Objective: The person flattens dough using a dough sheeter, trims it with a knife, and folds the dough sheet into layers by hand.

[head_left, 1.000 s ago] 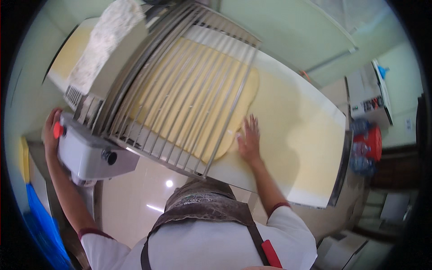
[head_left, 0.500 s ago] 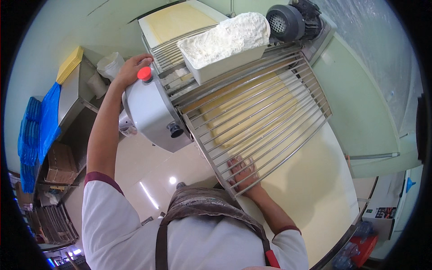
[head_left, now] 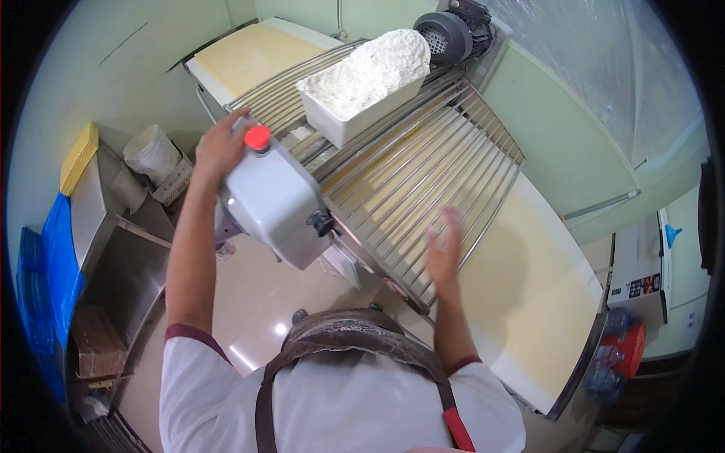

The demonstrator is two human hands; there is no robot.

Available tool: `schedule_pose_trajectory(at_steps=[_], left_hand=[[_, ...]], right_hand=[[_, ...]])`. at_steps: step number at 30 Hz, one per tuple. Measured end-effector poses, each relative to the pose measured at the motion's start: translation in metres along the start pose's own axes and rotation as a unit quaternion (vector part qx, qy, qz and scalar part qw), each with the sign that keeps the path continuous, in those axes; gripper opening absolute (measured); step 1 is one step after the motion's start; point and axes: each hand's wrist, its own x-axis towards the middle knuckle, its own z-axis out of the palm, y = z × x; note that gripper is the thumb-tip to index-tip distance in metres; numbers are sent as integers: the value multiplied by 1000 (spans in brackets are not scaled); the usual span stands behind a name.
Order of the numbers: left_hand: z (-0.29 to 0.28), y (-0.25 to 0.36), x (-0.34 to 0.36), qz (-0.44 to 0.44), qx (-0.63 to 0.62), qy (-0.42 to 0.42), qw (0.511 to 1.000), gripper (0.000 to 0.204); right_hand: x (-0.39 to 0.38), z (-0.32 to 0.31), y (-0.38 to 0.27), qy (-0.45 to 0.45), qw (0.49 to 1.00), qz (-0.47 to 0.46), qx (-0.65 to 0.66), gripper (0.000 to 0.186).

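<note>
My left hand (head_left: pixel 221 147) rests on the white side housing (head_left: pixel 276 196) of a dough sheeter, beside its red push button (head_left: pixel 257 138). Its fingers reach over the housing's far edge, nothing visible in them. My right hand (head_left: pixel 445 245) is raised over the near edge of the metal rod guard (head_left: pixel 430 189), slightly blurred, fingers stretched up and holding nothing. Pale yellow dough (head_left: pixel 377 177) shows through the rods. A flour-dusted belt (head_left: pixel 529 302) runs out toward me on the right. Another pale yellow sheet (head_left: pixel 257 57) lies on the far belt.
A white tub (head_left: pixel 355 121) heaped with flour sits on top of the sheeter. Behind it is a dark motor (head_left: pixel 445 38). Steel shelving (head_left: pixel 140 257) with blue plastic bags (head_left: pixel 57 272) stands at left. Bottles (head_left: pixel 604 370) and a red container (head_left: pixel 633 351) lie at right.
My right hand has lifted off from under the guard's near edge to above it. The view has shifted; my left hand stays on the housing. Less dough shows beneath the rods.
</note>
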Motion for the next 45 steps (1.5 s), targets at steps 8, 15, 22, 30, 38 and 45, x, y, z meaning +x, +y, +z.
schedule_pose_trajectory(at_steps=[8,15,22,30,38,45], left_hand=[[37,-148,-143,-22,-331,-98,938,64],[101,-182,-185,-16,-425,-58,903,44],[105,-183,-185,-8,-373,6,928,36],[86,-184,-173,36,-353,-17,935,32],[92,-182,-175,19,-340,2,940,32],[92,-183,-175,23,-337,6,941,33]], right_hand=[[23,142,-163,-2,906,201,373,44],[38,159,-176,74,817,266,506,44],[32,167,-171,109,838,271,461,49],[32,165,-161,105,840,252,468,48],[32,167,-157,124,888,186,402,38],[33,165,-166,103,908,184,363,45]])
